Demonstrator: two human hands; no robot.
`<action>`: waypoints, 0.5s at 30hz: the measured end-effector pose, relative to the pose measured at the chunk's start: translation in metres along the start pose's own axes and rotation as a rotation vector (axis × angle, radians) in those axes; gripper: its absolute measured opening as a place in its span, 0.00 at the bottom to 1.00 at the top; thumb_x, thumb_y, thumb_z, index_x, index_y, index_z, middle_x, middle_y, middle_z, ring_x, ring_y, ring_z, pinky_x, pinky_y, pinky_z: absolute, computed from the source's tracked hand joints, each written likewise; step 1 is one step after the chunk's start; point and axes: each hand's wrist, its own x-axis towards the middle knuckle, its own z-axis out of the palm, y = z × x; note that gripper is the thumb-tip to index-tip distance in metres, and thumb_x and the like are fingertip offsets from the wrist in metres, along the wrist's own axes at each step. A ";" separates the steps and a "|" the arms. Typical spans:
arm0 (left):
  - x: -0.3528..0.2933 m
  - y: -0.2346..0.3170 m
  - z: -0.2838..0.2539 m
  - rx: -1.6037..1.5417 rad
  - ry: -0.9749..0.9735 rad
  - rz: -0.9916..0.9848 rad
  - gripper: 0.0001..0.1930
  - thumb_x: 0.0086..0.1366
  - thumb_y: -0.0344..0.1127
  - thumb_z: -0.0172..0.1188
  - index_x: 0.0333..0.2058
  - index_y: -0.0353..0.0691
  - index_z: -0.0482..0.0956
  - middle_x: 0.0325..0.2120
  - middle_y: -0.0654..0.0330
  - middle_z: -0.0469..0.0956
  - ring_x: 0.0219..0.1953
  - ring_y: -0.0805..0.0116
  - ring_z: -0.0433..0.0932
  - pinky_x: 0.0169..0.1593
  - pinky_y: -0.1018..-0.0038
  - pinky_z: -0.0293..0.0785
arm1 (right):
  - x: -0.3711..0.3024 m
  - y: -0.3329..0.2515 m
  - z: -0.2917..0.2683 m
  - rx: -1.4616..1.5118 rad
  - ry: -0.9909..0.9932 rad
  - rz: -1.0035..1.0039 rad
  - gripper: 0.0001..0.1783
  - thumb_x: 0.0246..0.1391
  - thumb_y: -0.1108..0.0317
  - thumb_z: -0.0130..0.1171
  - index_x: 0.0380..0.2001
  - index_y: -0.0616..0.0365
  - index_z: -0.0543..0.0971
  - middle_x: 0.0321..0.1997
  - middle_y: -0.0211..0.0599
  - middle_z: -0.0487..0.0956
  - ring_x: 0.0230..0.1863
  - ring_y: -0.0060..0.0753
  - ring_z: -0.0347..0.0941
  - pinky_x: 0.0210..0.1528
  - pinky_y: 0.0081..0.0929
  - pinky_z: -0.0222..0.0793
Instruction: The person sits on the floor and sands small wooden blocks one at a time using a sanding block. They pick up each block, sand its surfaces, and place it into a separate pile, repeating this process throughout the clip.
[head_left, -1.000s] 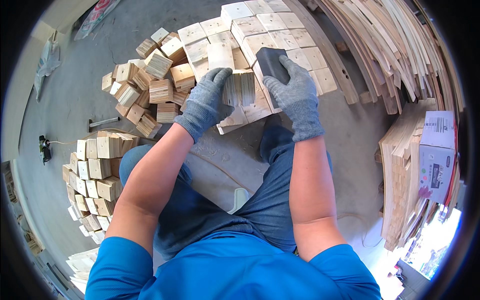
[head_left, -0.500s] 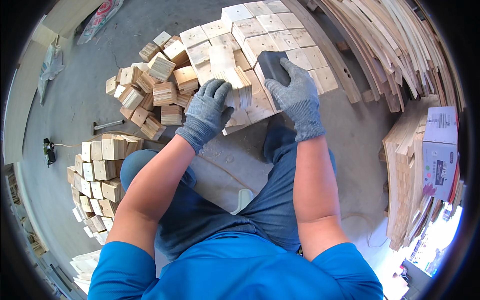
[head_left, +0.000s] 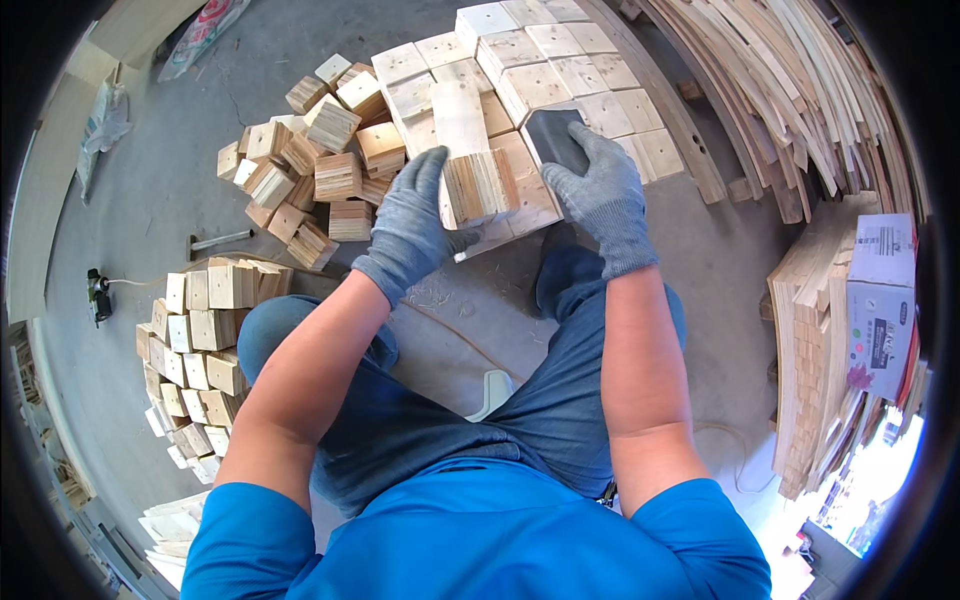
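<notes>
The left grip (head_left: pixel 408 222), in a grey knit glove, has its fingers laid along the left side of a layered plywood block (head_left: pixel 482 186), the thumb by its near lower edge; whether it is clamped on the wood I cannot tell. That block sits on top of the near edge of the close-set rows of wooden blocks (head_left: pixel 530 88), striped ply edges facing up, with a paler block (head_left: pixel 458 115) just beyond it. The right grip (head_left: pixel 570 155), gloved alike, is closed on a dark grey slab (head_left: pixel 553 137) (its exact kind is hard to tell) lying over the rows just right of the plywood block. Left of the rows, more blocks lie in a loose heap (head_left: pixel 338 176) on the concrete floor (head_left: pixel 440 345), near a hammer (head_left: pixel 222 240) and a neater stack of blocks (head_left: pixel 210 330). Long wooden strips (head_left: pixel 775 95) lie piled at the right.
</notes>
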 end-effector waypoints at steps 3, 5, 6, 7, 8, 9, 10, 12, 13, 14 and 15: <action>0.004 -0.024 0.002 -0.093 -0.111 -0.173 0.74 0.42 0.51 0.91 0.79 0.31 0.49 0.74 0.37 0.60 0.76 0.41 0.63 0.80 0.59 0.61 | -0.007 0.004 0.000 0.015 -0.005 0.008 0.41 0.52 0.51 0.79 0.66 0.61 0.80 0.62 0.58 0.82 0.65 0.56 0.78 0.70 0.47 0.72; 0.007 -0.038 0.008 -0.156 -0.168 -0.214 0.75 0.41 0.52 0.91 0.79 0.30 0.49 0.74 0.37 0.61 0.76 0.42 0.63 0.80 0.60 0.61 | -0.016 -0.004 -0.001 0.039 -0.036 -0.029 0.42 0.52 0.51 0.78 0.67 0.58 0.79 0.64 0.59 0.81 0.66 0.59 0.76 0.71 0.49 0.71; 0.006 -0.048 0.016 -0.135 -0.157 -0.199 0.77 0.40 0.52 0.91 0.79 0.29 0.47 0.74 0.36 0.61 0.76 0.43 0.64 0.80 0.63 0.62 | -0.023 -0.010 0.000 0.051 -0.056 -0.051 0.42 0.52 0.51 0.78 0.68 0.57 0.79 0.65 0.59 0.80 0.66 0.60 0.76 0.71 0.50 0.71; 0.007 -0.046 0.017 -0.182 -0.166 -0.202 0.76 0.40 0.51 0.91 0.79 0.29 0.47 0.74 0.35 0.61 0.76 0.43 0.64 0.80 0.64 0.62 | -0.030 -0.015 0.002 0.032 -0.057 -0.067 0.42 0.52 0.51 0.78 0.68 0.55 0.79 0.66 0.59 0.79 0.66 0.62 0.75 0.71 0.51 0.71; 0.008 -0.042 0.020 -0.228 -0.175 -0.206 0.76 0.41 0.51 0.91 0.79 0.29 0.47 0.74 0.35 0.62 0.76 0.44 0.64 0.79 0.65 0.63 | -0.037 -0.021 0.005 0.013 -0.059 -0.083 0.42 0.52 0.51 0.78 0.69 0.54 0.79 0.67 0.59 0.78 0.65 0.63 0.75 0.71 0.52 0.71; 0.011 -0.037 0.021 -0.275 -0.183 -0.210 0.76 0.41 0.50 0.90 0.79 0.28 0.47 0.74 0.35 0.62 0.76 0.44 0.65 0.79 0.65 0.63 | -0.044 -0.028 0.008 -0.007 -0.060 -0.099 0.42 0.53 0.51 0.77 0.69 0.52 0.78 0.67 0.60 0.77 0.65 0.64 0.74 0.70 0.53 0.71; 0.013 -0.033 0.021 -0.297 -0.192 -0.216 0.75 0.42 0.48 0.90 0.79 0.29 0.47 0.74 0.35 0.62 0.76 0.45 0.66 0.78 0.66 0.64 | -0.049 -0.036 0.008 -0.051 -0.110 -0.085 0.42 0.53 0.49 0.77 0.70 0.49 0.77 0.70 0.61 0.75 0.66 0.65 0.73 0.70 0.55 0.70; 0.018 -0.039 0.034 -0.416 -0.200 -0.229 0.75 0.41 0.46 0.90 0.80 0.30 0.46 0.75 0.35 0.63 0.75 0.45 0.67 0.78 0.66 0.64 | -0.060 -0.045 0.015 -0.120 -0.119 -0.118 0.43 0.53 0.49 0.76 0.71 0.49 0.77 0.70 0.61 0.74 0.66 0.65 0.73 0.70 0.55 0.70; 0.018 -0.043 0.042 -0.476 -0.201 -0.239 0.76 0.41 0.46 0.90 0.80 0.30 0.46 0.75 0.36 0.63 0.75 0.45 0.67 0.78 0.66 0.65 | -0.064 -0.049 0.018 -0.153 -0.127 -0.138 0.43 0.53 0.49 0.76 0.71 0.49 0.77 0.70 0.61 0.74 0.66 0.65 0.72 0.70 0.55 0.69; 0.016 -0.047 0.050 -0.449 -0.135 -0.186 0.73 0.43 0.47 0.92 0.79 0.33 0.50 0.69 0.40 0.72 0.70 0.50 0.73 0.73 0.64 0.70 | -0.066 -0.053 0.020 -0.160 -0.166 -0.146 0.43 0.54 0.49 0.75 0.72 0.48 0.77 0.72 0.61 0.73 0.66 0.66 0.72 0.70 0.56 0.68; 0.017 -0.048 0.054 -0.432 -0.124 -0.169 0.71 0.43 0.47 0.91 0.79 0.34 0.52 0.68 0.41 0.73 0.70 0.50 0.74 0.73 0.64 0.71 | -0.068 -0.054 0.022 -0.183 -0.180 -0.158 0.43 0.54 0.49 0.75 0.72 0.48 0.77 0.72 0.61 0.72 0.66 0.66 0.72 0.70 0.57 0.68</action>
